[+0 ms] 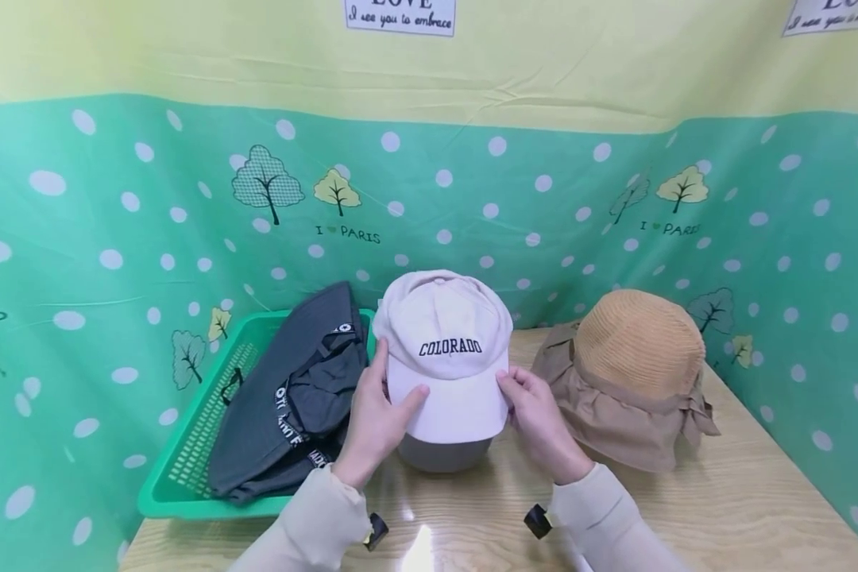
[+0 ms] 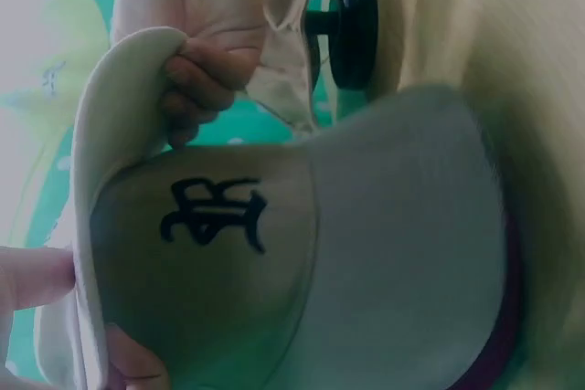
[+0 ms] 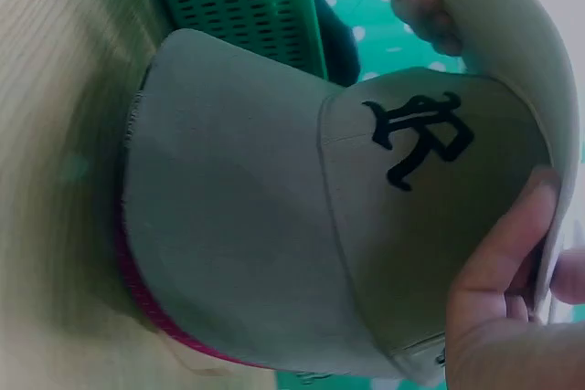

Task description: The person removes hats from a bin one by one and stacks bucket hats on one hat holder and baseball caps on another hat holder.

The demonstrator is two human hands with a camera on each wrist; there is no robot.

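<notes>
Between both hands is a white baseball cap (image 1: 446,314) with dark COLORADO lettering, its brim facing me. My left hand (image 1: 373,421) pinches the brim's left edge, thumb on top and fingers underneath. At the opposite edge my right hand (image 1: 539,417) pinches the brim the same way. Directly below sits a grey-beige cap (image 3: 238,198) with a black letter emblem on its front. The white cap sits over its crown, and in the head view only the lower brim shows. A dark red edge (image 3: 157,310) shows beneath that brim; what it belongs to is hidden.
To the left, a green basket (image 1: 159,485) holds a dark hat (image 1: 279,397) with lettered straps. At right stands a straw-coloured hat (image 1: 639,342) with a brown cloth brim; a black round stand base (image 2: 355,25) is near it. Dotted green cloth (image 1: 465,183) hangs behind the wooden table (image 1: 758,508).
</notes>
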